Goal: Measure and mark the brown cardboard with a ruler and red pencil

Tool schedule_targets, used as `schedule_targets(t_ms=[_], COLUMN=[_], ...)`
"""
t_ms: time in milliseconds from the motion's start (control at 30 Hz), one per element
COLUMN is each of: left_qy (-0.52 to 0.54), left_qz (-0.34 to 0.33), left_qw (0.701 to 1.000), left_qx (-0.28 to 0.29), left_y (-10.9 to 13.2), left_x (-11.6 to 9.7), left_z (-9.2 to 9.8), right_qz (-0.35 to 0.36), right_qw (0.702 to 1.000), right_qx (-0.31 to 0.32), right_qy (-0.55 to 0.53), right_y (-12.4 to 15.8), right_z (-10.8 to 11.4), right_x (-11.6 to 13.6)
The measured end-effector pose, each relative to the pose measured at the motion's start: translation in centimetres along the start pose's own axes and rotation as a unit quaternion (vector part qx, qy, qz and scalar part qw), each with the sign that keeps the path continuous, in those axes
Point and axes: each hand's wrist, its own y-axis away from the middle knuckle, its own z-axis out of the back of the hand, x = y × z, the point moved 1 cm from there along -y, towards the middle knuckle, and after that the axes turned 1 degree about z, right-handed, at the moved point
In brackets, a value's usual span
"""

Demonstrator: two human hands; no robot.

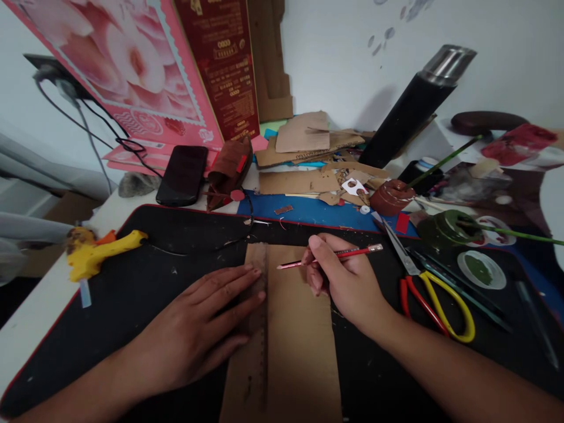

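A piece of brown cardboard (302, 352) lies on the black mat in front of me. Along its left side runs a clear ruler (263, 376), its marked edge pointing away from me. My left hand (211, 323) lies flat across the ruler with fingers stretched out, pressing it to the cardboard. In my right hand (339, 279) is a red pencil (352, 252), pinched between thumb and fingers. The pencil's tip is just right of the ruler, near the cardboard's far end; whether it touches the surface I cannot tell.
Scissors (414, 273) with red and yellow handles lie right of my right hand, near paint jars (445, 232). A yellow glue gun (103, 249) rests at the left. Farther back are a phone (183, 175), cardboard scraps (299, 182) and a black thermos (409, 111).
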Motion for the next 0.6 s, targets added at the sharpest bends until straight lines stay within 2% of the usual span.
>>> schedule_targets(t_ms=[167, 333, 600], left_qy=[0.012, 0.029, 0.009], left_qz=[-0.009, 0.011, 0.021], left_qw=[1.0, 1.0, 1.0], left_qx=[0.004, -0.001, 0.001], left_y=[-0.12, -0.07, -0.03], left_x=[0.06, 0.11, 0.1], left_z=[-0.05, -0.16, -0.05], right_qz=[0.003, 0.001, -0.002], right_qw=[1.0, 1.0, 1.0], right_qx=[0.001, -0.002, 0.005], right_qy=[-0.008, 0.006, 0.014], right_y=[-0.02, -0.01, 0.07], right_z=[0.02, 0.05, -0.01], right_x=[-0.09, 0.01, -0.03])
